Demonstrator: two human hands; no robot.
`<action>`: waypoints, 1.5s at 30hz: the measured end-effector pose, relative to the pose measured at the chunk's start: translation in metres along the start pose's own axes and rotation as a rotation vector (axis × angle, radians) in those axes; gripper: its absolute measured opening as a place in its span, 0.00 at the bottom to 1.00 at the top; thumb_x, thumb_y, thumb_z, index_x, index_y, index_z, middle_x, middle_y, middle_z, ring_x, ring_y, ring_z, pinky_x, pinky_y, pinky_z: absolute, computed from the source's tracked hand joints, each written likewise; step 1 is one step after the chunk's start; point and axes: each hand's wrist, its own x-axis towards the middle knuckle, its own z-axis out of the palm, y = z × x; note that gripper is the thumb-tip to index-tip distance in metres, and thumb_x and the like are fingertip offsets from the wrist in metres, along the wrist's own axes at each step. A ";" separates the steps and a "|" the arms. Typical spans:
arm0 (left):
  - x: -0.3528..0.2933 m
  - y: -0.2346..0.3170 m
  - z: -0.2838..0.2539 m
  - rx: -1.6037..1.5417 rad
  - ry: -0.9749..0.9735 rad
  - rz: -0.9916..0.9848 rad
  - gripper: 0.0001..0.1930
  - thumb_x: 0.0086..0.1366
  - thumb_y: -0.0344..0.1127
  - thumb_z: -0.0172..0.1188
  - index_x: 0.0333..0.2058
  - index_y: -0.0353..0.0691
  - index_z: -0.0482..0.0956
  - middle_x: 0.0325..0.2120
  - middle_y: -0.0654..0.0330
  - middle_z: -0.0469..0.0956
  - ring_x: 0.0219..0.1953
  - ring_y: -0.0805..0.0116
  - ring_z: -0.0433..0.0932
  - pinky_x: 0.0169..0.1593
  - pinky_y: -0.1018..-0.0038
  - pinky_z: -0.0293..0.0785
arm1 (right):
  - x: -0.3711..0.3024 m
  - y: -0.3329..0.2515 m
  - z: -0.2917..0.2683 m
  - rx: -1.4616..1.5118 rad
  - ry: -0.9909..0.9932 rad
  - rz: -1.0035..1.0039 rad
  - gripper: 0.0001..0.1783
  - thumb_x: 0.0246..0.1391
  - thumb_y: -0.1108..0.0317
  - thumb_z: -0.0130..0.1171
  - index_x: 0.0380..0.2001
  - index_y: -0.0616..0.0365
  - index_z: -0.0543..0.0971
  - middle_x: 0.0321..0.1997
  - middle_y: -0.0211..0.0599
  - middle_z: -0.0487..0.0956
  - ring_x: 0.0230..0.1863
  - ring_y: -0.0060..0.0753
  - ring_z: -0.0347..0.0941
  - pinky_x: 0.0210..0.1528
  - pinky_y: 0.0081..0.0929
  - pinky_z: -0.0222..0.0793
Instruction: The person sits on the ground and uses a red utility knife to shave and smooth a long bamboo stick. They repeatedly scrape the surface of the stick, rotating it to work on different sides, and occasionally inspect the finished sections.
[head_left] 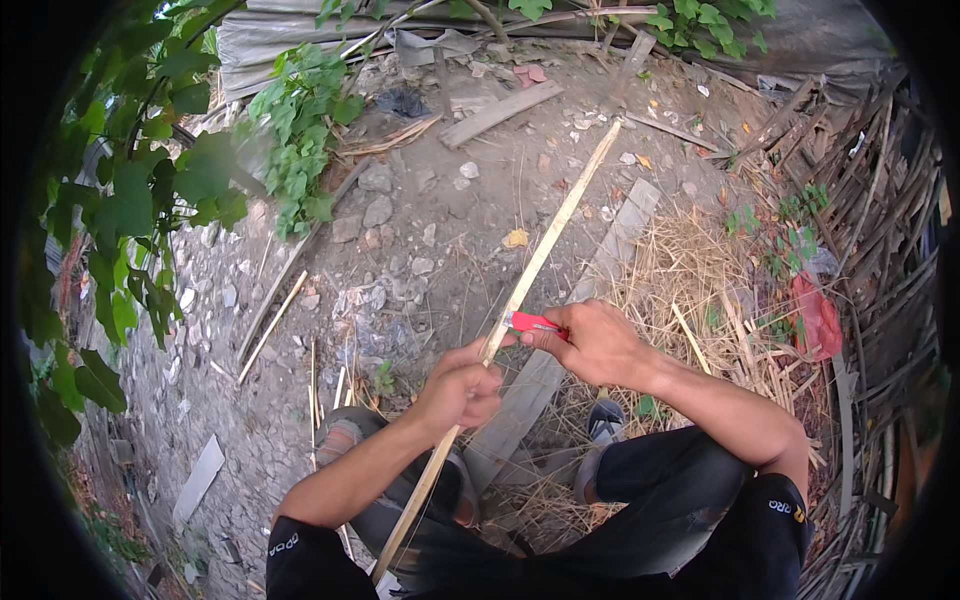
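Observation:
A long thin bamboo strip [555,230] runs from my lap up and to the right across the ground. My left hand [460,390] is closed around the strip near its lower part. My right hand [598,342] grips a red-handled knife [530,322], whose tip meets the strip just above my left hand. Both forearms come in from the lower edge, over my dark trousers.
Stony dirt ground with a grey plank [560,350] under my hands and another plank [500,112] farther off. Dry straw [700,280] lies to the right beside a stack of split bamboo strips [880,240]. Green leafy branches [150,200] hang at left. A red bag [818,318] lies at right.

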 end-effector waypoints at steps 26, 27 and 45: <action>-0.008 0.003 0.003 -0.144 -0.184 0.003 0.41 0.51 0.22 0.45 0.69 0.33 0.57 0.17 0.71 0.56 0.11 0.84 0.52 0.13 0.82 0.46 | -0.153 -0.106 -0.122 1.603 -0.735 -1.188 0.22 0.59 0.67 0.50 0.10 0.53 0.63 0.13 0.33 0.63 0.12 0.29 0.63 0.19 0.33 0.60; -0.009 0.002 0.002 -0.147 -0.180 -0.002 0.41 0.51 0.22 0.45 0.69 0.33 0.57 0.17 0.71 0.56 0.11 0.84 0.52 0.13 0.82 0.46 | -0.149 -0.110 -0.116 1.637 -0.783 -1.231 0.25 0.66 0.57 0.44 0.13 0.51 0.64 0.16 0.31 0.65 0.14 0.29 0.65 0.20 0.30 0.60; -0.015 -0.003 0.000 -0.129 -0.165 0.000 0.38 0.56 0.25 0.45 0.69 0.31 0.57 0.15 0.71 0.54 0.10 0.83 0.51 0.12 0.82 0.47 | -0.063 -0.044 -0.099 1.675 -0.306 -0.661 0.30 0.66 0.39 0.47 0.19 0.51 0.67 0.13 0.26 0.63 0.12 0.21 0.61 0.24 0.32 0.61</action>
